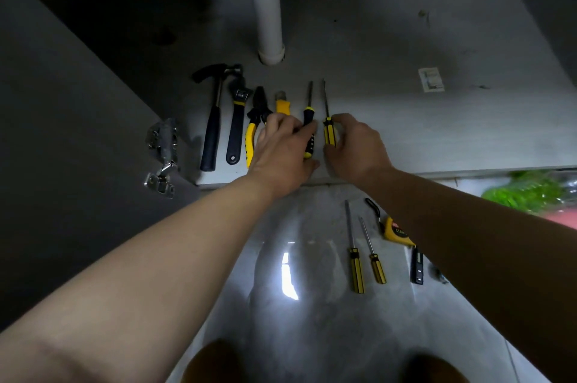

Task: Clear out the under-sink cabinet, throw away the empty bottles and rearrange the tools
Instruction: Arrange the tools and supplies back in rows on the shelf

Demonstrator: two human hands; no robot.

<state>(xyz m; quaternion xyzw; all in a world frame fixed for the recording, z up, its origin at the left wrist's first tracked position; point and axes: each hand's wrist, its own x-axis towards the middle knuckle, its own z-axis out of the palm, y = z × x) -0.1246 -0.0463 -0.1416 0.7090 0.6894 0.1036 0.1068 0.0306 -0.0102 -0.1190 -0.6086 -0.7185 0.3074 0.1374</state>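
**Screwdrivers: spacing in row**

Left hand (282, 148) grips the dark-handled screwdriver (309, 114) on the cabinet floor (406, 120). Just right, right hand (356, 145) pinches the yellow screwdriver (328, 132) by its handle. Both axes run near-to-far, parallel; spacing likely next.

You have hammer (212, 120), adjustable wrench (235, 123), pliers (252, 132), utility knife (282, 105), black-yellow screwdriver (309, 109), yellow screwdriver (328, 132) flat, parallel, one row on cabinet floor (406, 132). Long screwdriver (356, 267), short screwdriver (377, 265), tape measure (395, 231) on tiles (312, 335) outside.

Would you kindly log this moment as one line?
left hand: holds dark screwdriver | right hand: pinches yellow screwdriver | unplaced: two screwdrivers, tape measure
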